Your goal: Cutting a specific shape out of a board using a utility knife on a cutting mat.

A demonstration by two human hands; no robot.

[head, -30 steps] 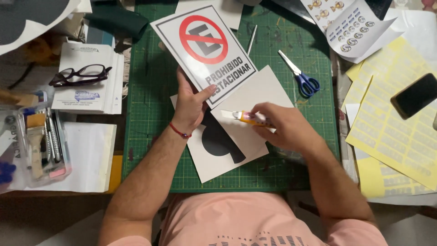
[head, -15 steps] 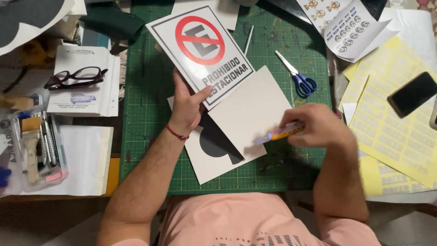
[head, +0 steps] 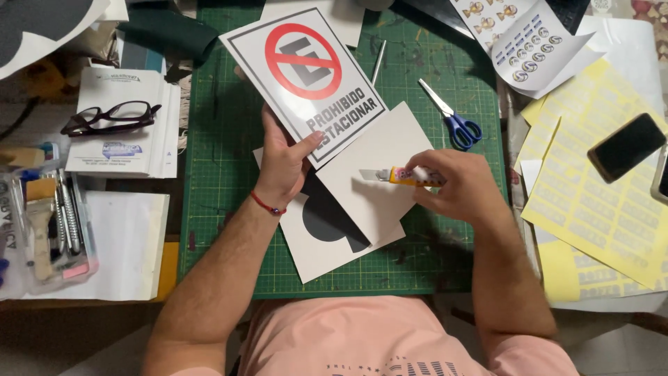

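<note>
Lying at the far left: a clear tray of tools [head: 49,223], and above it dark-framed glasses [head: 111,117] resting on a white booklet. Spreading across the middle: a green cutting mat [head: 223,139] with a printed grid.

Gripping the lower edge of the sign [head: 306,76] with the left hand [head: 282,163], thumb clamped on its face and fingers hidden behind it, a red bracelet [head: 268,207] circling the wrist. Tilting the sign up over the mat's upper middle, its lower corner overlapping a white sheet [head: 369,181]. Closing the right hand [head: 459,188] around a yellow utility knife [head: 407,176], its metal tip pointing left, hovering over the white sheet, just beside the sign's lower right edge.

Judging by this, worth doing: laying the sign flat and pinned before any cut, keeping the left thumb clear of the blade's line, drawing lightly along a straight edge.

Looking at the sign: a white rectangle with a thin dark border, a red barred circle over a dark letter, bold dark lettering below, glossy and unbent.

Lying further right: blue-handled scissors [head: 452,118], yellow label sheets [head: 605,216], and a dark phone [head: 626,146] on top of them.
</note>
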